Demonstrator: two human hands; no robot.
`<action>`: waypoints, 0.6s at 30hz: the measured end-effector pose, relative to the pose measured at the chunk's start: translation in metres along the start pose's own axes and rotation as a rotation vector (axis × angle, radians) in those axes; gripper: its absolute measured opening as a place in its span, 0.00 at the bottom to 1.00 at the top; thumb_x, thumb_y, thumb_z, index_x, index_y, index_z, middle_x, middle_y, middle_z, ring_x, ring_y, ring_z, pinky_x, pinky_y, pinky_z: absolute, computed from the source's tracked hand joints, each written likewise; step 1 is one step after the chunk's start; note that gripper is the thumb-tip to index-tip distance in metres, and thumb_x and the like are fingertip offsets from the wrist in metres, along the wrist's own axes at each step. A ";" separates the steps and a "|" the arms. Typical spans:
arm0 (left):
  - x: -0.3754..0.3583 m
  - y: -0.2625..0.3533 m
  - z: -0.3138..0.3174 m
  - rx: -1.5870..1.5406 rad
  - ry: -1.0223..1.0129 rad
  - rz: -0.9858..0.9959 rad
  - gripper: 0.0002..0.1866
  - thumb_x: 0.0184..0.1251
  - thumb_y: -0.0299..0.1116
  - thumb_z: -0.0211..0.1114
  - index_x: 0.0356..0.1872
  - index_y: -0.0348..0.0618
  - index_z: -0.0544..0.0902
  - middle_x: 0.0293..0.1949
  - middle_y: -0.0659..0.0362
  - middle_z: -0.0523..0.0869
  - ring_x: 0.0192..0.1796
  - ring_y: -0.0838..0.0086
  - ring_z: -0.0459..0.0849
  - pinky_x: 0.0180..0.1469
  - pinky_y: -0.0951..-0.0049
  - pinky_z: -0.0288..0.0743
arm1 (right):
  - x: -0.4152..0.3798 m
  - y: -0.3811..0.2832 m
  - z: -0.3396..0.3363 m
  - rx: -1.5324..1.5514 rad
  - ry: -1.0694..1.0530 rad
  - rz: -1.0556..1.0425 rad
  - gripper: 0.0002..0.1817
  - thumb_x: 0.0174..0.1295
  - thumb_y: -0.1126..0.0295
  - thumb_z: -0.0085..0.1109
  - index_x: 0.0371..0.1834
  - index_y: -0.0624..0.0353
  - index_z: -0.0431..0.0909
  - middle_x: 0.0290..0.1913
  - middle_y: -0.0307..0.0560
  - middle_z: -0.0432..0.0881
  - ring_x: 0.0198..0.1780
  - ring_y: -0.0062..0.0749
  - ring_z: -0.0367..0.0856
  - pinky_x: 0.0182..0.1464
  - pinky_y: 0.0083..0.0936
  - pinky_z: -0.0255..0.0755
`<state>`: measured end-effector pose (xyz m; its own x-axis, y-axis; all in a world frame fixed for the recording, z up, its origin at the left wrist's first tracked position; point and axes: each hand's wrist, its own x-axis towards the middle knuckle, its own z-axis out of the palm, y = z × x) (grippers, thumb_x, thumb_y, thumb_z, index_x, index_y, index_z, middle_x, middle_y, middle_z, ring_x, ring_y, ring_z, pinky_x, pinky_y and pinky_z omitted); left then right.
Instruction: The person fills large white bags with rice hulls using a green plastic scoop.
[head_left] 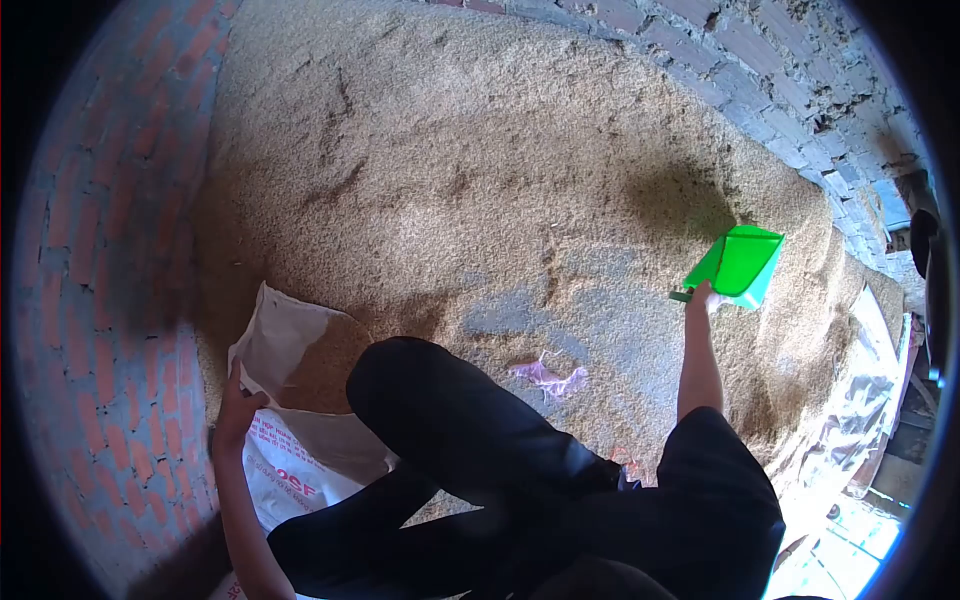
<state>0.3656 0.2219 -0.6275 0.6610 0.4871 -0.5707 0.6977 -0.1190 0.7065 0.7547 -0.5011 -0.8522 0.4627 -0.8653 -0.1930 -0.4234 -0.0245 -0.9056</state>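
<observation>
My right hand (704,297) is closed on the handle of a green plastic scoop (742,262) at the right, low over the grain. On the left, my left hand (238,408) grips the edge of a white sack (285,335) with red print. The sack's mouth gapes, and brown grain (330,365) shows inside it. A wide heap of pale husked-looking grain (450,150) spreads over the floor. My bent knee in dark trousers covers part of the sack's right side.
Brick walls (110,300) rise on the left and along the upper right. A torn pink scrap (550,377) lies on a thinly covered patch of grey floor (500,312). Shiny plastic sheeting (860,385) edges the grain at the right, near a bright opening.
</observation>
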 end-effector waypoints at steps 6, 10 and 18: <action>0.001 -0.003 -0.001 0.024 -0.004 0.008 0.46 0.45 0.15 0.55 0.71 0.33 0.47 0.62 0.49 0.68 0.57 0.65 0.73 0.56 0.74 0.68 | 0.011 0.012 0.007 0.093 0.049 0.017 0.19 0.55 0.68 0.58 0.49 0.63 0.70 0.44 0.51 0.75 0.29 0.38 0.78 0.20 0.33 0.77; 0.000 -0.008 -0.003 -0.033 -0.024 0.039 0.46 0.44 0.16 0.55 0.71 0.33 0.47 0.62 0.49 0.69 0.58 0.65 0.73 0.58 0.74 0.67 | 0.021 0.013 -0.001 0.008 -0.054 0.035 0.19 0.55 0.68 0.58 0.49 0.63 0.70 0.41 0.50 0.76 0.25 0.38 0.77 0.20 0.31 0.76; -0.005 0.007 0.002 0.039 -0.005 -0.038 0.46 0.43 0.16 0.54 0.71 0.35 0.49 0.62 0.50 0.69 0.60 0.64 0.72 0.61 0.72 0.65 | 0.024 0.013 -0.009 -0.103 -0.082 -0.011 0.32 0.54 0.65 0.55 0.63 0.58 0.57 0.35 0.55 0.80 0.31 0.41 0.82 0.28 0.39 0.78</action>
<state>0.3672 0.2171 -0.6204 0.6354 0.4874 -0.5989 0.7324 -0.1346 0.6675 0.7534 -0.5267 -0.8648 0.5284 -0.8207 -0.2171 -0.4935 -0.0889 -0.8652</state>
